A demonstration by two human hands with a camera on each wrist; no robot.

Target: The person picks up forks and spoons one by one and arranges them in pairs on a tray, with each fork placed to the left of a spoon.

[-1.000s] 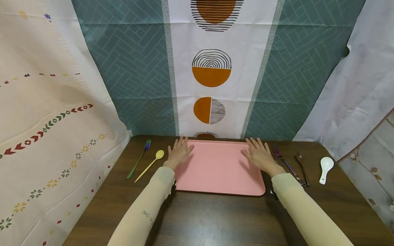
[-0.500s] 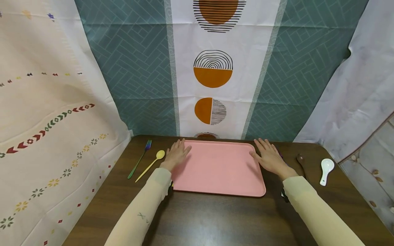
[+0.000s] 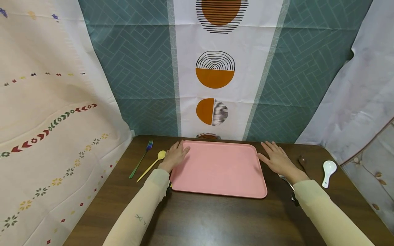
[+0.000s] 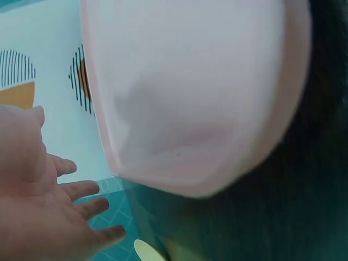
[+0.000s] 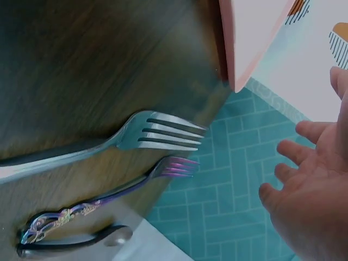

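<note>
A pink tray [image 3: 218,167] lies on the dark wooden table. Over its left edge, near the back corner, hovers my left hand [image 3: 174,157], fingers spread and holding nothing. Just beyond that hand lies a yellow spoon [image 3: 161,155], its bowl also peeking into the left wrist view. My right hand [image 3: 278,162] is off the tray's right side, fingers extended, nothing in its grasp. Below it lie a silver fork [image 5: 168,132] and a purple fork [image 5: 176,167] with an ornate handle, plain in the right wrist view; in the head view the hand hides the purple one.
Farther left lies a fork with a green handle and blue tines [image 3: 149,146]. To the right of the right hand are a dark brown spoon [image 3: 302,160] and a white soup spoon [image 3: 329,167]. Patterned cloths [image 3: 138,75] hang behind the table and at both sides.
My right hand has moved right, off the tray and over the forks, uncovering the tray's right edge. My left hand has shifted slightly left. The tray and cutlery stay in place.
</note>
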